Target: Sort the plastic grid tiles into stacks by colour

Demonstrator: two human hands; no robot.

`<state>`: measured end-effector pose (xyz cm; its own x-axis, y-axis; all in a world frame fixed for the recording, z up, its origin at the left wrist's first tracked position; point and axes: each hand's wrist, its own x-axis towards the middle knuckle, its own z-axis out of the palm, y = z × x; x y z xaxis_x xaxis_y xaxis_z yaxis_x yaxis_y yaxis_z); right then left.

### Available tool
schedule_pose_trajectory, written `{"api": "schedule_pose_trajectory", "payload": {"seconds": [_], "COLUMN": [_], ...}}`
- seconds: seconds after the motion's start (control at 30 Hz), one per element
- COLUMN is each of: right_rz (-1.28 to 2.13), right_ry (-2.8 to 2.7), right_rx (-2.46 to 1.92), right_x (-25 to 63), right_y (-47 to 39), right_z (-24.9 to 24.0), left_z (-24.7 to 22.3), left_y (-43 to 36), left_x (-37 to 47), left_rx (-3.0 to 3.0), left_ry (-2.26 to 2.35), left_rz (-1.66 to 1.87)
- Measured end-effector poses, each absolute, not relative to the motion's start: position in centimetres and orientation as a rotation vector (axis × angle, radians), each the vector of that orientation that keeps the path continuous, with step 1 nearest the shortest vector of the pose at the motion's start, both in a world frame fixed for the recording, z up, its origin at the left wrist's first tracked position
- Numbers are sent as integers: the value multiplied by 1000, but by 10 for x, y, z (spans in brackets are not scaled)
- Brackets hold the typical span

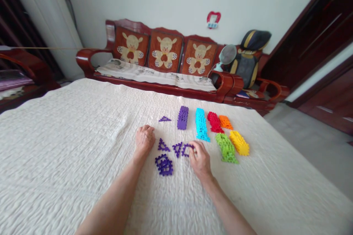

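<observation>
My right hand (199,157) pinches the right edge of a purple square frame piece (185,150) lying on the quilted cover. Just left of that piece is a purple triangle (177,149), with another purple triangle (163,145) farther left. Nearer to me sits a small pile of purple frame pieces (164,165). My left hand (145,137) rests on the cover left of the triangles, its fingers curled; whether anything is under them is hidden. Beyond the hands lie a flat purple triangle (164,119) and a purple stack (182,118).
Right of the purple stack stand blue (202,125), red (215,122), orange (225,122), green (226,148) and yellow (239,143) stacks. The white cover (68,147) reaches toward a wooden sofa (154,85). A fan (227,54) stands behind.
</observation>
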<state>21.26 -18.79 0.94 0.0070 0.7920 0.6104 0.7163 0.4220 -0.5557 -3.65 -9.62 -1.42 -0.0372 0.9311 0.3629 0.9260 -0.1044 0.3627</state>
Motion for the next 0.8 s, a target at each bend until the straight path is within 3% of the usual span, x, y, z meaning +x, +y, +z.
{"api": "schedule_pose_trajectory", "payload": {"seconds": [0.27, 0.8], "right_rz": [-34, -57], "right_ry": [-1712, -1712], "right_rx": [-1262, -1268], "right_x": [202, 208], "right_y": [-92, -70], "right_z": [14, -8], "left_z": [-12, -9], "left_y": [-97, -99], "left_x": [-36, -34], "left_rx": [2164, 2161], "left_ry": [2071, 2099], "left_rz": [826, 792]}}
